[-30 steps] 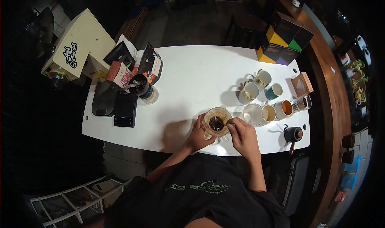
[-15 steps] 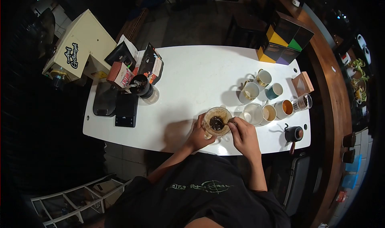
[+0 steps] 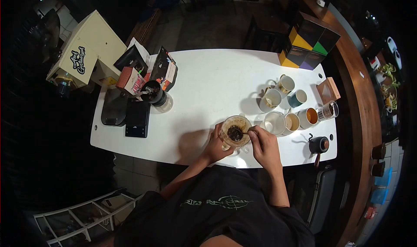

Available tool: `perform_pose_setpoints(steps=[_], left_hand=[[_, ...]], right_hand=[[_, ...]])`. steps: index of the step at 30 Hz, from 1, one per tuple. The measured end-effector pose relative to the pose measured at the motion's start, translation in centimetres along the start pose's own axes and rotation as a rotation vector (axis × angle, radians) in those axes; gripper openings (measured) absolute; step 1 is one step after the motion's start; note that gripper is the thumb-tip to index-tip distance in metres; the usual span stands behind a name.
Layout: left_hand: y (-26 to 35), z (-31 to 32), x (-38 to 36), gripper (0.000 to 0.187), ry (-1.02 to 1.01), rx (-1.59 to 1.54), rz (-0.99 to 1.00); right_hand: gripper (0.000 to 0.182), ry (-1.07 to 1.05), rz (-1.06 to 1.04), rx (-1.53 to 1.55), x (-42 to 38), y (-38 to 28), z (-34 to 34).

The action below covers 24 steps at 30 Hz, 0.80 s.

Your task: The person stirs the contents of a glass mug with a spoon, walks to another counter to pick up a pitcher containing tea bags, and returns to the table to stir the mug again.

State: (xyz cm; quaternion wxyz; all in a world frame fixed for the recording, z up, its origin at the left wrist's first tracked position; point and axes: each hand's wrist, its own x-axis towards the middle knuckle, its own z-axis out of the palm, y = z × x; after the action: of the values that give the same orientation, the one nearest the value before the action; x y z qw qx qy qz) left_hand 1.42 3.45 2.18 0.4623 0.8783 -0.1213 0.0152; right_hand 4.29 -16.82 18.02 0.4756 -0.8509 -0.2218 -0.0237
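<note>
Near the table's front edge stands a coffee dripper [image 3: 226, 126] with a stained paper filter inside. Dark wet coffee grounds [image 3: 235, 133] lie at its bottom. My left hand [image 3: 216, 146] is closed around the dripper's left side. In a pinch, my right hand [image 3: 265, 148] holds a thin spoon [image 3: 244, 133], whose end reaches into the grounds; its bowl is hard to make out. Below the dripper a clear glass vessel shows in part, mostly hidden. Just right of the dripper is a clear glass jug [image 3: 274, 123].
Several cups, among them a teal cup [image 3: 297, 98], stand at the right beside a black kettle [image 3: 319, 145]. On the left are a cream grinder [image 3: 93, 47], coffee bags [image 3: 163, 68], a hand grinder [image 3: 157, 97] and a black scale [image 3: 137, 120]. Boxes [image 3: 308, 42] stand at the back right.
Both hands keep their places at the dripper. Any motion of the spoon in the grounds is too slight to make out; the whole view has shifted very slightly.
</note>
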Motion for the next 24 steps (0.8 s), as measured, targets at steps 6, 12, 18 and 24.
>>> perform_pose_setpoints(steps=[6, 12, 18, 24], left_hand=[[0.49, -0.21, -0.03, 0.078, -0.005, -0.010, -0.031], [0.24, 0.03, 0.01, 0.077, 0.000, -0.019, -0.041], [0.18, 0.03, 0.04, 0.077, 0.014, -0.055, -0.011], [0.17, 0.02, 0.08, 0.081, 0.013, -0.009, -0.011]], right_hand=[[0.013, -0.029, 0.069, -0.056, 0.03, -0.17, -0.30], [0.012, 0.027, 0.056, -0.041, -0.12, -0.05, 0.00], [0.010, 0.017, 0.035, -0.040, -0.07, -0.12, 0.05], [0.011, 0.024, 0.031, -0.033, -0.04, 0.17, 0.18]])
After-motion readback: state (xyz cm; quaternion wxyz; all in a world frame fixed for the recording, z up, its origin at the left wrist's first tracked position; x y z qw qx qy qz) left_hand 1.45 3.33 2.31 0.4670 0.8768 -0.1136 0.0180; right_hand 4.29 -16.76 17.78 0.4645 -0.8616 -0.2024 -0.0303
